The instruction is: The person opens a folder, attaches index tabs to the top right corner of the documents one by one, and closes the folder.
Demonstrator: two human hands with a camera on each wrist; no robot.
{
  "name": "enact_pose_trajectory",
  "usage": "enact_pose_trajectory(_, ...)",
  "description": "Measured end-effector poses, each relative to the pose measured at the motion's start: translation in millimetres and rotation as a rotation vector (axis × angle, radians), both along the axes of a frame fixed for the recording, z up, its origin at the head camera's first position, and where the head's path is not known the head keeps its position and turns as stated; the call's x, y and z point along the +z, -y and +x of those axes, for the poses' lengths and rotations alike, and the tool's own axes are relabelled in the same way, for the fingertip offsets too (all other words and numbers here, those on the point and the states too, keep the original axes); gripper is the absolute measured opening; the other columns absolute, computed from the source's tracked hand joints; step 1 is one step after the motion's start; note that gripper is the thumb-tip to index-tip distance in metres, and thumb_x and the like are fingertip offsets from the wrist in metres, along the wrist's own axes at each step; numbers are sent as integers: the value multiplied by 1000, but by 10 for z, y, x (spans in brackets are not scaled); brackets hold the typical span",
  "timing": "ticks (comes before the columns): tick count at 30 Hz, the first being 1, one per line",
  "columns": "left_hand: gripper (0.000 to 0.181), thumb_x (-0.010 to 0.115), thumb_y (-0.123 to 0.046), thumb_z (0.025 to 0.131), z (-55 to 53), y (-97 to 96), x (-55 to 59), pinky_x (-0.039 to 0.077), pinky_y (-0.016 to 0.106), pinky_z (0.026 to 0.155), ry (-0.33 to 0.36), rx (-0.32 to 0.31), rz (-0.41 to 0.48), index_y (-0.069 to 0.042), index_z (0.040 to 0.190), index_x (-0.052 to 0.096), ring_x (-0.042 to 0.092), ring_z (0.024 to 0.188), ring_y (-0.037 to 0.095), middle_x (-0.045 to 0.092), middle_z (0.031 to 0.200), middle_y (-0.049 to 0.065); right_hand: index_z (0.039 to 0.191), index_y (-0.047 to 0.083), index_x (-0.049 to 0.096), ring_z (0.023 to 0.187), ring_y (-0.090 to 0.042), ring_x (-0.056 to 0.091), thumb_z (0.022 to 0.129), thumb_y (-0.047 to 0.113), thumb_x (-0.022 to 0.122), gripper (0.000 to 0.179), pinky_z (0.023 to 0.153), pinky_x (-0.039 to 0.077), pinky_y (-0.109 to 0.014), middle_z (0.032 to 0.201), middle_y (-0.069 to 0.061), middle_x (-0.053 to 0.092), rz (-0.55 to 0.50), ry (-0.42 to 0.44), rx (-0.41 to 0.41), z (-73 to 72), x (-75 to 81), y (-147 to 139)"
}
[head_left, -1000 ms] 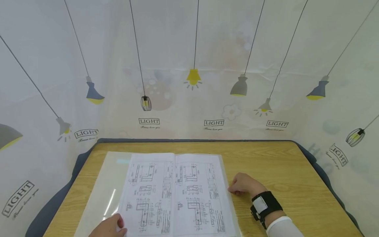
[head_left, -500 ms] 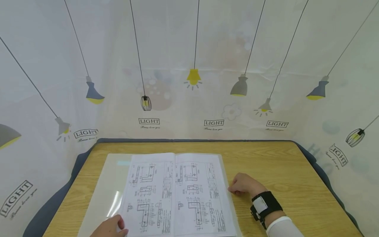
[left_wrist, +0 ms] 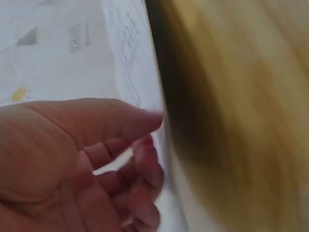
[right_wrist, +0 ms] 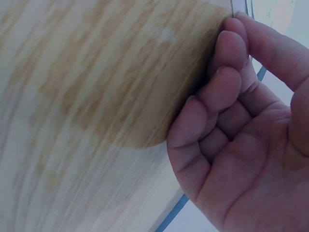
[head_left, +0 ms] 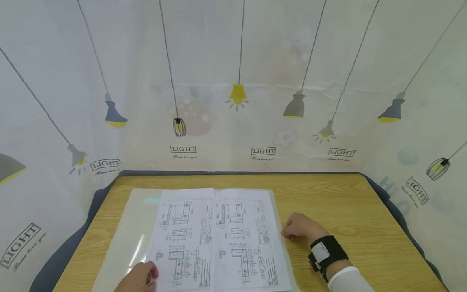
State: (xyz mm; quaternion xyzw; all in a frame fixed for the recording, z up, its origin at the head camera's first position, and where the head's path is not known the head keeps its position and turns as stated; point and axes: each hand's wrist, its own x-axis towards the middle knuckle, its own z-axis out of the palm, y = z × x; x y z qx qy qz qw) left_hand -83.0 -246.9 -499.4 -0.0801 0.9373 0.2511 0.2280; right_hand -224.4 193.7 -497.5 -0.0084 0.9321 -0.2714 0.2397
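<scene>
An open folder point(head_left: 125, 227) with clear plastic sleeves lies on the wooden table. On it are white drawing sheets point(head_left: 186, 239), printed with technical line drawings and parted by a fold. The left hand point(head_left: 136, 278), partly cut off by the bottom of the head view, is at the sheets' lower left edge. In the left wrist view its thumb and curled fingers point(left_wrist: 147, 159) pinch that edge. At the folder's right border, the right hand point(head_left: 300, 226) rests on the table; in the right wrist view its thumb and index fingertip point(right_wrist: 236, 23) meet at the border, other fingers curled.
The wooden table point(head_left: 346, 207) extends to the right of the folder. A dark blue edge point(head_left: 240, 173) borders its back and sides. Pale wall covering point(head_left: 226, 48) printed with hanging lamps encloses it. A black wrist strap point(head_left: 330, 253) is on the right wrist.
The left hand shifts slightly to the right, and its thumb and fingers turn a little. Glare on the left sleeve broadens, then narrows. The right hand stays in place.
</scene>
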Motion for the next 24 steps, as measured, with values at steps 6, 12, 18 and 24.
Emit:
enact_pose_trajectory(6,23,67,-3,71,67,-324,284,33,22,59,-356,-77,-6,-18,84,56,38,65,6,41,73,-6,61,6,64,50,-13,47,80,18,72,24,50,34,-23,55,-1,56,14,0,5,-6,-5,5)
enact_pose_trajectory(12,20,69,-12,77,74,-732,409,38,20,62,-577,-275,138,-18,94,61,38,71,-2,44,80,-12,61,6,64,51,-13,47,79,17,72,23,50,34,-23,55,-2,57,22,-6,5,8,14,8)
enact_pose_trajectory(18,33,69,-26,83,-57,-1266,487,48,30,76,-527,-441,127,-17,114,63,51,89,9,57,103,-5,61,6,64,51,-13,47,79,17,72,23,50,34,-23,55,-1,57,15,-9,0,10,18,7)
enact_pose_trajectory(24,41,69,-32,84,-299,-1728,553,49,34,80,-544,-555,38,-20,122,59,55,100,14,59,111,-3,60,6,64,51,-13,48,79,17,72,24,50,34,-22,54,-1,56,21,-8,3,1,-2,5)
